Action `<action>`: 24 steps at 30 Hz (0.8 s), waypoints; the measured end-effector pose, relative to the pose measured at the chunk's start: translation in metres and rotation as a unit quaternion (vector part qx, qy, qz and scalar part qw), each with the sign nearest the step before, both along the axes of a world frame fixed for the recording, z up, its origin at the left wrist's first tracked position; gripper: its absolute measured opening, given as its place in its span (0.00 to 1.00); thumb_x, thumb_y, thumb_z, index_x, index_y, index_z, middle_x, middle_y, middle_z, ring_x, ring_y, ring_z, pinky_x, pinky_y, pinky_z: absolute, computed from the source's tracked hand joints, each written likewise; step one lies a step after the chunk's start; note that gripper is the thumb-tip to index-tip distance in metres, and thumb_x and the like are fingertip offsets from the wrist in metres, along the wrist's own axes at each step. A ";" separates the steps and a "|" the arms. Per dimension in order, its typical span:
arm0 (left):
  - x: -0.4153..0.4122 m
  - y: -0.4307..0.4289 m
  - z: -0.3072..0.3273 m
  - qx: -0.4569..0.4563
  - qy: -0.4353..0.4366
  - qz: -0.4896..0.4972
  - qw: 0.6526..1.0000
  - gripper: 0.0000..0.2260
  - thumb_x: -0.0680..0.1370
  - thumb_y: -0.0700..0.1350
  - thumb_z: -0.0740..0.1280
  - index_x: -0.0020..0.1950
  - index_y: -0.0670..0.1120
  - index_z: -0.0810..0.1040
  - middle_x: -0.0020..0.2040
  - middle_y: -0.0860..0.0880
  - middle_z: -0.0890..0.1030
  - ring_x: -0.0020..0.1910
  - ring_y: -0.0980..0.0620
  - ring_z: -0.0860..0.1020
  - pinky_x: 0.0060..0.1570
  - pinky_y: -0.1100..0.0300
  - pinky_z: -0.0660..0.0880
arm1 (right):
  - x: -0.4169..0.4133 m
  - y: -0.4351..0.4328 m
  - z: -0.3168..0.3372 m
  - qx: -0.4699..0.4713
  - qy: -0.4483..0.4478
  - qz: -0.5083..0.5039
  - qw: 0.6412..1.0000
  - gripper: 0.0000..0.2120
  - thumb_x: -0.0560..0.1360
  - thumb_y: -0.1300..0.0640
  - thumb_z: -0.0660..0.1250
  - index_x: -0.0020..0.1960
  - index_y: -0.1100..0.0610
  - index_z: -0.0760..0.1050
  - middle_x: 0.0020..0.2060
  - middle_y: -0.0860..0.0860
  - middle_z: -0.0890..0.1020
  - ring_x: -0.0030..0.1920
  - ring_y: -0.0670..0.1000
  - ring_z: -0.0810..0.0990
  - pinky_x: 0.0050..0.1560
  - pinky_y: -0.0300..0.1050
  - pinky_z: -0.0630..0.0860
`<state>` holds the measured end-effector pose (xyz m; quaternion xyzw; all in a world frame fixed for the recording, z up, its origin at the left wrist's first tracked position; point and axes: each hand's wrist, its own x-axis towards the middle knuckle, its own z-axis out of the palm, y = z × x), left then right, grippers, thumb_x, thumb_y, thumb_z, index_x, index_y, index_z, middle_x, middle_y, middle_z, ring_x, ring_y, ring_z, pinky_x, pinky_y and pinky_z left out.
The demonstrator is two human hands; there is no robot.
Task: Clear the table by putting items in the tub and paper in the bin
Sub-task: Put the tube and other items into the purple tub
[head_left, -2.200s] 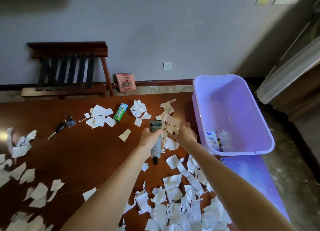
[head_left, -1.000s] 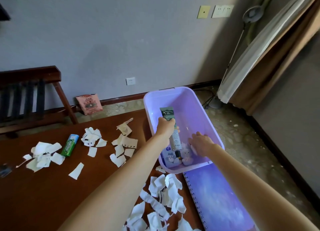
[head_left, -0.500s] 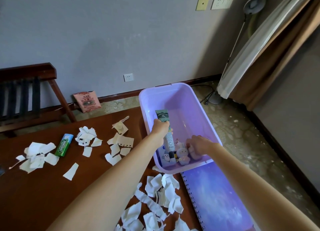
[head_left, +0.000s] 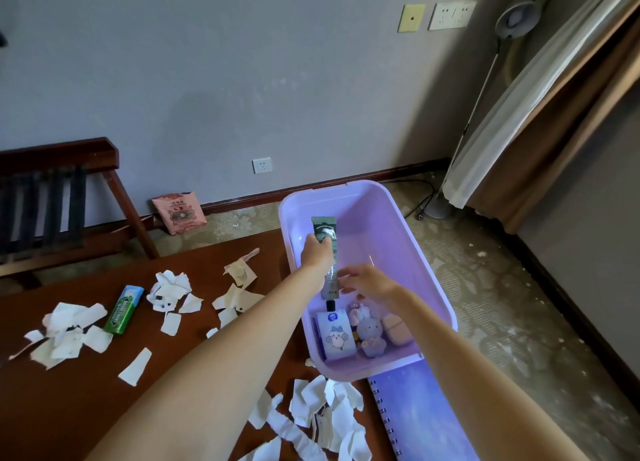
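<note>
Now: left hand [head_left: 317,252] is out over the lilac rectangular plastic tub [head_left: 391,239], fingers clamped round the upper part of a slim cosmetic tube with a dark green crimped end, pale grey body and black cap [head_left: 330,282]. The tube hangs cap-down inside the tub's opening, held above the things at the near end, touching none of them. Right hand [head_left: 367,282] is also inside the tub, just beside the tube's lower half; its fingers are spread and loosely bent and hold nothing. Whether the fingertips touch the tube cannot be told. Lying at the tub's near end, side by side: a white-and-blue packet with a cartoon bird [head_left: 336,337], a small grey plush rabbit [head_left: 369,332] and a rounded pink case [head_left: 396,327]. The tub sits at the far right corner of the dark brown wooden table [head_left: 69,408], its near end resting over a purple-blue spiral-bound notebook [head_left: 422,415]. Torn white paper scraps [head_left: 311,415] are heaped just in front of the tub, with more scattered to the left across the tabletop. A green chewing-gum pack [head_left: 123,310] lies among the left-hand scraps. On the floor beyond, a pink foil packet [head_left: 178,213] leans against the grey wall.
</note>
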<state>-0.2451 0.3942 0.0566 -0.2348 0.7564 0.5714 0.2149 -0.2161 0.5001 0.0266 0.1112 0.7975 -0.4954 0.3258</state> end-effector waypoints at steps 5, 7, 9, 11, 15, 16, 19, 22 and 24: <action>-0.020 -0.005 -0.018 -0.003 -0.037 0.075 0.997 0.18 0.83 0.40 0.49 0.71 0.37 0.62 0.55 0.44 0.73 0.38 0.51 0.68 0.35 0.60 0.64 | -0.014 -0.005 -0.023 -0.080 -0.025 -0.065 0.994 0.12 0.80 0.59 0.59 0.62 0.56 0.74 0.39 0.48 0.76 0.38 0.44 0.72 0.37 0.37 0.65; -0.024 -0.005 -0.024 0.009 -0.067 0.089 0.994 0.18 0.82 0.40 0.50 0.71 0.37 0.64 0.58 0.42 0.73 0.44 0.49 0.71 0.37 0.60 0.67 | -0.020 -0.013 -0.029 -0.064 -0.022 -0.061 0.996 0.14 0.79 0.60 0.60 0.64 0.56 0.72 0.41 0.51 0.77 0.37 0.45 0.72 0.36 0.37 0.65; -0.024 -0.003 -0.028 0.013 -0.087 0.095 0.992 0.19 0.83 0.44 0.50 0.72 0.37 0.64 0.68 0.41 0.69 0.59 0.46 0.71 0.54 0.57 0.70 | -0.024 -0.020 -0.033 -0.061 -0.021 -0.063 0.996 0.17 0.78 0.61 0.62 0.66 0.55 0.71 0.43 0.53 0.77 0.36 0.44 0.73 0.35 0.37 0.66; -0.025 -0.001 -0.030 0.028 -0.105 0.114 0.987 0.21 0.83 0.48 0.49 0.72 0.38 0.65 0.69 0.40 0.69 0.62 0.44 0.71 0.62 0.54 0.68 | -0.028 -0.025 -0.035 -0.046 -0.017 -0.069 0.996 0.19 0.77 0.63 0.62 0.67 0.54 0.70 0.40 0.53 0.76 0.34 0.43 0.72 0.33 0.35 0.67; -0.024 -0.001 -0.026 0.044 -0.120 0.115 0.985 0.24 0.83 0.51 0.47 0.73 0.38 0.62 0.69 0.40 0.69 0.66 0.43 0.71 0.65 0.54 0.67 | -0.034 -0.030 -0.042 -0.011 -0.002 -0.101 0.995 0.18 0.76 0.69 0.60 0.65 0.62 0.73 0.32 0.51 0.74 0.30 0.46 0.70 0.28 0.31 0.70; -0.024 -0.001 -0.025 0.042 -0.119 0.107 0.986 0.24 0.83 0.52 0.47 0.73 0.38 0.62 0.69 0.41 0.69 0.66 0.43 0.71 0.64 0.55 0.67 | -0.034 -0.030 -0.043 -0.011 -0.008 -0.103 0.995 0.17 0.76 0.70 0.59 0.64 0.64 0.74 0.35 0.53 0.76 0.30 0.47 0.72 0.31 0.33 0.73; -0.023 -0.003 -0.020 0.050 -0.123 0.105 0.986 0.26 0.82 0.56 0.47 0.72 0.40 0.64 0.69 0.41 0.71 0.66 0.42 0.72 0.67 0.52 0.68 | -0.033 -0.032 -0.043 0.008 -0.017 -0.081 0.997 0.18 0.76 0.71 0.57 0.63 0.64 0.75 0.44 0.56 0.77 0.35 0.50 0.75 0.38 0.36 0.77; -0.022 -0.005 -0.018 0.070 -0.135 0.105 0.983 0.28 0.81 0.60 0.47 0.73 0.42 0.62 0.69 0.41 0.71 0.65 0.42 0.73 0.68 0.47 0.68 | -0.032 -0.036 -0.038 0.024 -0.018 -0.069 0.997 0.19 0.77 0.71 0.55 0.64 0.62 0.74 0.43 0.56 0.77 0.35 0.51 0.74 0.41 0.40 0.77; -0.020 -0.006 -0.015 0.083 -0.140 0.098 0.982 0.29 0.81 0.60 0.47 0.73 0.42 0.61 0.69 0.41 0.71 0.65 0.42 0.74 0.67 0.47 0.68 | -0.029 -0.037 -0.032 0.040 -0.032 -0.055 0.997 0.20 0.77 0.71 0.54 0.67 0.61 0.72 0.36 0.53 0.76 0.33 0.49 0.73 0.40 0.39 0.75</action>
